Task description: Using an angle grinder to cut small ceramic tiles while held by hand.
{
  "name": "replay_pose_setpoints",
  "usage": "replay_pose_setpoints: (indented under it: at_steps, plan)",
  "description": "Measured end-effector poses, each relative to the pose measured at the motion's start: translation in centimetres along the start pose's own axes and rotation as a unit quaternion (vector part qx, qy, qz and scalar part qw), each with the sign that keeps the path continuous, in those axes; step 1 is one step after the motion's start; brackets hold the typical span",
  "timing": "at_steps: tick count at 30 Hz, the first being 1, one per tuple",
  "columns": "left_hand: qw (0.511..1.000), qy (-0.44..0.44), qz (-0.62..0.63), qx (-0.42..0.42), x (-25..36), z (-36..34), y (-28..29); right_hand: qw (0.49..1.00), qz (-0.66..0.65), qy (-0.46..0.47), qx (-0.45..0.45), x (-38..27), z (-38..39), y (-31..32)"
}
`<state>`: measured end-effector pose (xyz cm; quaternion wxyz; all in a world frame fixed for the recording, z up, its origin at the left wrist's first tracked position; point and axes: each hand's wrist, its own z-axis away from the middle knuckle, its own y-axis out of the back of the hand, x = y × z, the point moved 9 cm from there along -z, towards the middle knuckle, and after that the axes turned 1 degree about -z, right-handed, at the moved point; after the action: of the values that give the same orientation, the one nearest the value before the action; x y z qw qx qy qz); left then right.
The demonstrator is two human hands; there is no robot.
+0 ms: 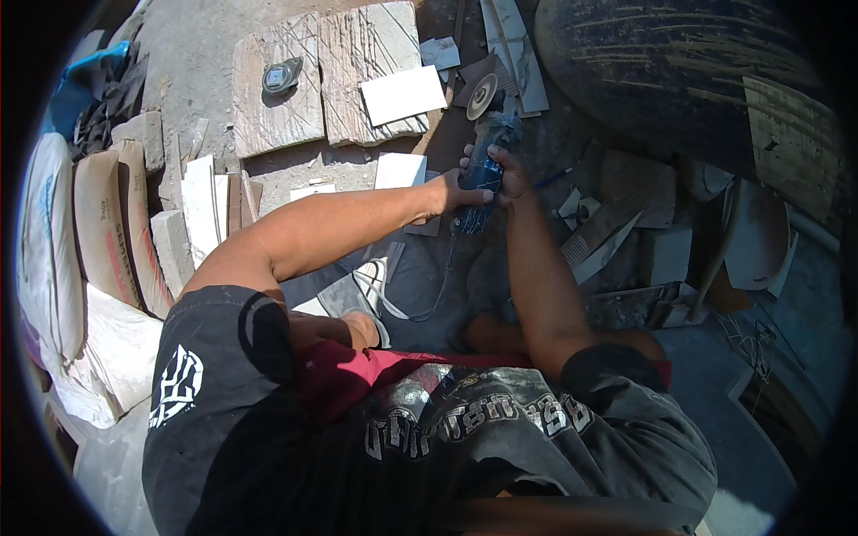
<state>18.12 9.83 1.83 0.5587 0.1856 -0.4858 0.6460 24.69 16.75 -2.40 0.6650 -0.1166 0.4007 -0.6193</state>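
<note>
Both hands grip a blue angle grinder (483,207) held over the ground ahead of me, its disc (481,98) pointing away from me. My left hand (451,192) is closed round the lower part of its body, and my right hand (508,171) holds it higher up on the right. A cord hangs from the grinder down toward my feet. Beyond the grinder and to its left, a white tile (402,96) lies on two scored stone slabs (277,121), along with what looks like a grey tape measure (281,79).
Sacks (96,219) and a white bundle (112,366) line the left side. Tile offcuts (201,201) lie beside them. A large dark rounded tank (679,80) takes up the upper right, with broken boards, blocks (663,255) and loose wire (760,344) below it.
</note>
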Motion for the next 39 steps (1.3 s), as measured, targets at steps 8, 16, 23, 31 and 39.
replay_pose_setpoints:
  at_steps: [8, 16, 23, 31, 39]
  plan:
    - [0.988, -0.046, -0.12, 0.086, -2.3, -1.9, 1.6, 0.979, 0.155, 0.056, 0.12, -1.3, -0.3, -1.3]
    - [0.942, 0.093, -0.287, 0.15, 0.4, -0.7, 2.3, 0.881, 0.335, 0.149, 0.3, -4.8, 0.6, -1.6]
    - [0.746, -0.036, -0.604, 0.277, 9.8, 1.0, 13.2, 0.808, 0.481, 0.104, 0.323, -5.9, 0.0, 1.2]
    - [0.675, 0.007, -0.673, 0.304, 9.9, 1.2, 18.3, 0.774, 0.542, 0.086, 0.316, -5.8, 1.2, -1.2]
    - [0.659, -0.017, -0.683, 0.314, 9.4, 0.8, 17.9, 0.775, 0.553, 0.08, 0.295, -6.2, 0.5, -1.5]
